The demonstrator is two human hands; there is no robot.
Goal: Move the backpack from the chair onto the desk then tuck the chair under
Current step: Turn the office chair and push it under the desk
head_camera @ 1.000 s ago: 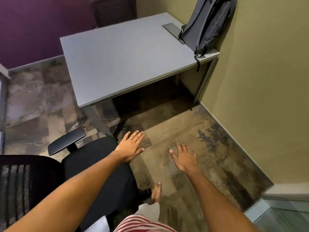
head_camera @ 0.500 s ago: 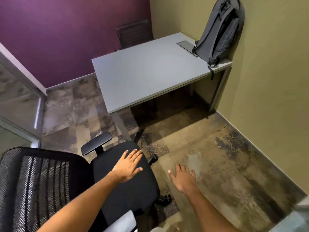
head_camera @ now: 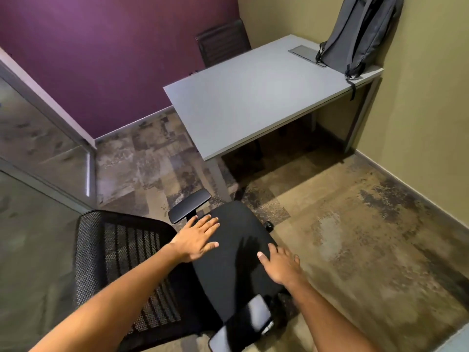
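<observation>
The grey backpack stands upright at the desk's far right corner, leaning on the olive wall, one strap hanging over the edge. The grey desk is bare in the middle. A black office chair with a mesh back stands on the carpet in front of the desk, out from under it, seat turned sideways. My left hand lies flat, fingers apart, over the seat's left side near the armrest. My right hand hovers open at the seat's right edge; I cannot tell if it touches.
A second dark chair stands behind the desk against the purple wall. A cable-port flap sits in the desk beside the backpack. A glass partition runs along the left. The olive wall closes the right side.
The view has shifted left and back, bringing the whole chair into sight. Both hands have moved from over the floor and seat edge onto the seat area.
</observation>
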